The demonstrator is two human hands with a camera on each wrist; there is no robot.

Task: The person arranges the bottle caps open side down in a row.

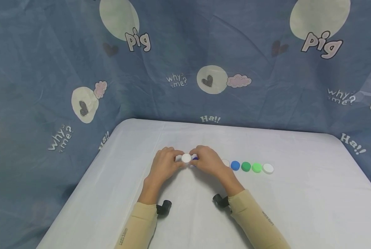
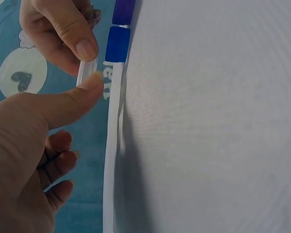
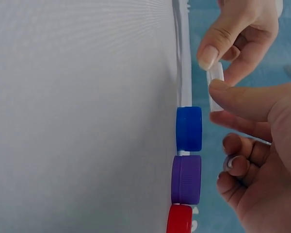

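Note:
Held up just above the table, a white bottle cap is between the two hands. My left hand pinches its left side with thumb and fingers. The right hand pinches the opposite side. In the right wrist view the white cap stands edge-on between the fingertips. Beside it on the table are a blue cap, a purple cap and a red cap. In the head view the right hand hides most of these.
To the right of the right hand, a row continues with a white cap, a blue cap, a dark green cap, a light green cap and another white cap. A white cloth covers the table; a printed blue curtain hangs behind.

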